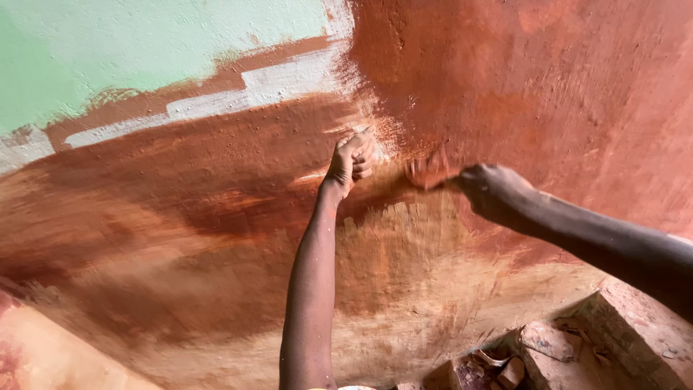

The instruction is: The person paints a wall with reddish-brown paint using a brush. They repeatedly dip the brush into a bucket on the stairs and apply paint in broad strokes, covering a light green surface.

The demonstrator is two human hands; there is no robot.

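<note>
Nearest, at the bottom right, broken bricks [556, 357] and rubble lie in a heap at the foot of the wall [216, 217]; nothing stands between either hand and the plaster. Left hand [351, 162] is curled into a loose fist, knuckles against the wet red-brown coat; whether it holds anything inside I cannot tell. Right hand [491, 189] is clenched around a paint-soaked rag or brush [427, 173], blurred, pressed to the wall just beside the left hand. Around both, the fresh red-brown coat spreads wide, darker to the left; below them a bare tan patch [390, 267] shows streaky strokes; above left, pale green paint [144, 50] and a white strip [289, 79] remain uncovered. Left arm rises straight up from below; right arm reaches in from the right edge, slanting upward.
</note>
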